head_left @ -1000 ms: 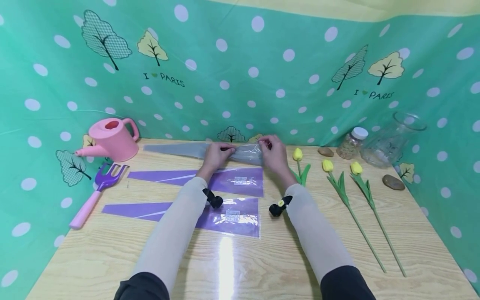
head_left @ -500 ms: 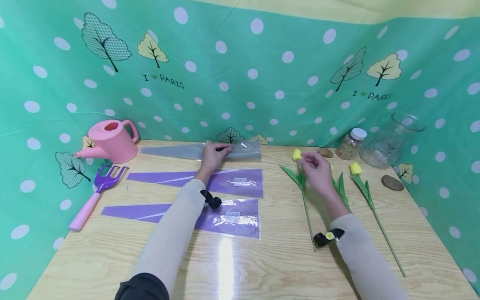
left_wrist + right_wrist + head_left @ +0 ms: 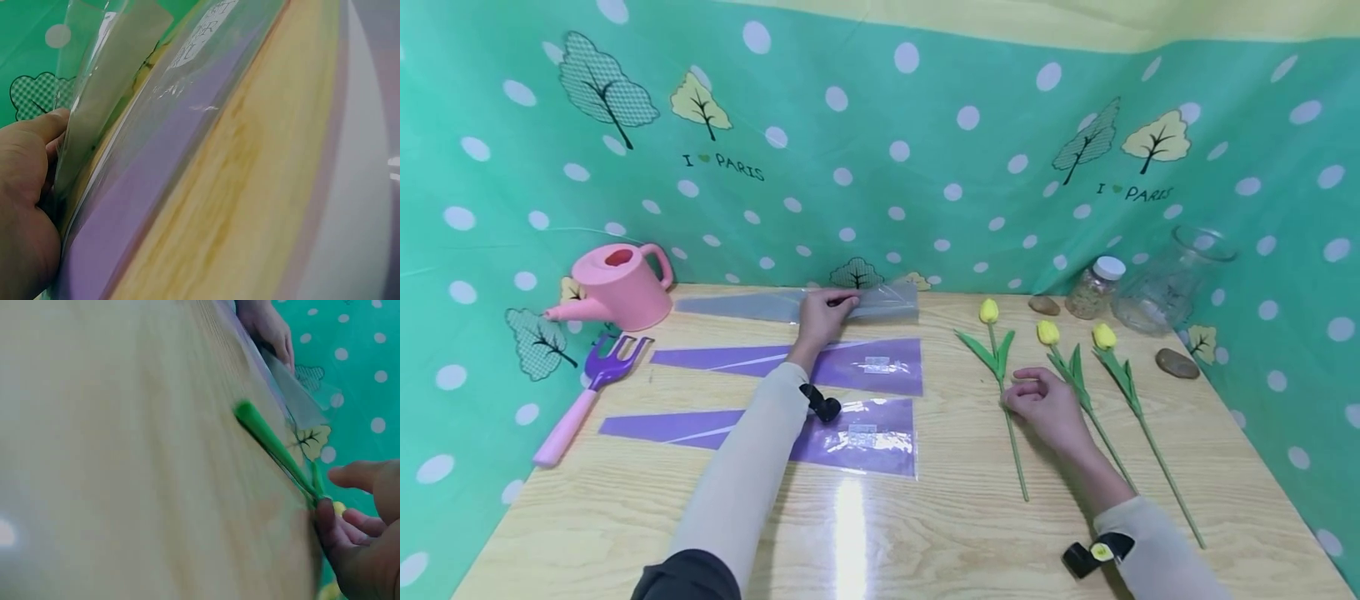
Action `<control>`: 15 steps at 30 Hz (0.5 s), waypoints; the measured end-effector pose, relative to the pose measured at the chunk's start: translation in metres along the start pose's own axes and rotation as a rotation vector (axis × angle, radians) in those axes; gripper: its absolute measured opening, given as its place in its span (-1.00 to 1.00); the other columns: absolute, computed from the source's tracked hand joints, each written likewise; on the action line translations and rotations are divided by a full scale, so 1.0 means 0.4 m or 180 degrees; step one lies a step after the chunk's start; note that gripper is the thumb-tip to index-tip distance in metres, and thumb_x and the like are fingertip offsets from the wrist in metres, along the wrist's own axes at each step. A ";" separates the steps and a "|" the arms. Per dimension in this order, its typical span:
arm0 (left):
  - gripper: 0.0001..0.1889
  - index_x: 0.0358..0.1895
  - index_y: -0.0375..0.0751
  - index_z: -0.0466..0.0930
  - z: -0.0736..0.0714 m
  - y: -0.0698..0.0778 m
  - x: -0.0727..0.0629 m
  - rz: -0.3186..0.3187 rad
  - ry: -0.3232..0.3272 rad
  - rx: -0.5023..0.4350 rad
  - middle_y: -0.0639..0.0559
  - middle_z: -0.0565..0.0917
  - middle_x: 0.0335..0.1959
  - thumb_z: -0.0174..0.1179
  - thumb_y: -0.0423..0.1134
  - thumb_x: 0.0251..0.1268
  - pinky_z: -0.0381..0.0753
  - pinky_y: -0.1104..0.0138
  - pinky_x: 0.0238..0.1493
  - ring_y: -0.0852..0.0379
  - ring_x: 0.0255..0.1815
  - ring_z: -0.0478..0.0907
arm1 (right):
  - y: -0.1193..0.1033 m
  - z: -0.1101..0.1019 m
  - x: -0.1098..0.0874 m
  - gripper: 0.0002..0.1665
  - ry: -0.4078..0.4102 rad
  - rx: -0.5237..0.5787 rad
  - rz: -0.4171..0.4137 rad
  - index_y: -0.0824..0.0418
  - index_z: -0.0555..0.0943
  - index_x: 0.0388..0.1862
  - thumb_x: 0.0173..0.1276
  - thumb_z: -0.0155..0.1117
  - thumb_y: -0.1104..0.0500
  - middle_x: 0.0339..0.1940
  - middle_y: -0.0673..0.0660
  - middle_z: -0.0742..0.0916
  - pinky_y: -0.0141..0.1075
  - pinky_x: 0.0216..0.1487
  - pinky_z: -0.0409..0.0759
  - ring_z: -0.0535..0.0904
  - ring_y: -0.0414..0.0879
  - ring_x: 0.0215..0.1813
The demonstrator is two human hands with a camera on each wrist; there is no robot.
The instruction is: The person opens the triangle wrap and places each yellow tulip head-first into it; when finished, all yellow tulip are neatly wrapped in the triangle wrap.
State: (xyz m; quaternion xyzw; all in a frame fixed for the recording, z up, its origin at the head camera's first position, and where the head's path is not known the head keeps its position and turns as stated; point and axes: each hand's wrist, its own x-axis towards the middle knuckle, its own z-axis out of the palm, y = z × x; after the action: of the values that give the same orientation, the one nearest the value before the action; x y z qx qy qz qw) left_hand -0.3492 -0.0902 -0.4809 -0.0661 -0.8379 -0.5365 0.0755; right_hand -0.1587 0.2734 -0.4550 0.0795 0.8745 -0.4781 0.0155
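My left hand [image 3: 823,317] pinches a long, tapered grey-and-clear flower sleeve [image 3: 737,304] at the back of the table. In the left wrist view, the thumb of that hand [image 3: 28,169] lies at the edge of the clear film [image 3: 103,81]. Beside the stem of the leftmost yellow tulip [image 3: 1017,454] is my right hand [image 3: 1048,408], fingers bent and a gap between thumb and forefinger. The right wrist view shows this hand [image 3: 369,531] at the stem, close to its green leaf [image 3: 269,434]. Whether a fingertip touches the stem is hard to tell.
Two purple sleeves [image 3: 880,379] lie in front of the grey one. More yellow tulips [image 3: 1103,336] lie to the right. Behind them stand a lidded jar [image 3: 1092,292] and a glass vase [image 3: 1153,296], near stones [image 3: 1177,364]. A pink watering can [image 3: 625,292] and garden fork [image 3: 587,400] sit left.
My right hand has left the grey sleeve's wide end, moved right to the leftmost tulip, then come down along its stem. That tulip has turned and shifted nearer. The left hand keeps its hold.
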 end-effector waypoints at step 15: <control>-0.76 0.06 -0.12 0.79 -0.001 0.000 -0.002 0.0076 0.0046 -0.0081 -0.16 0.78 0.10 0.37 -0.18 0.39 0.66 0.12 0.28 -0.10 0.17 0.71 | -0.022 0.034 -0.008 -0.62 0.0301 -0.0749 -0.0200 0.28 0.67 0.07 0.26 0.31 0.23 -0.34 0.14 0.80 -0.37 -0.39 0.55 0.63 -0.13 -0.41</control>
State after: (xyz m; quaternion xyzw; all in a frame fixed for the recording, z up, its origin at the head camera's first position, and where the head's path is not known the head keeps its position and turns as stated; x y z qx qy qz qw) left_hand -0.3483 -0.0905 -0.4809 -0.0732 -0.8296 -0.5466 0.0872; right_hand -0.1575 0.2570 -0.4547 0.0721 0.9264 -0.3682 -0.0316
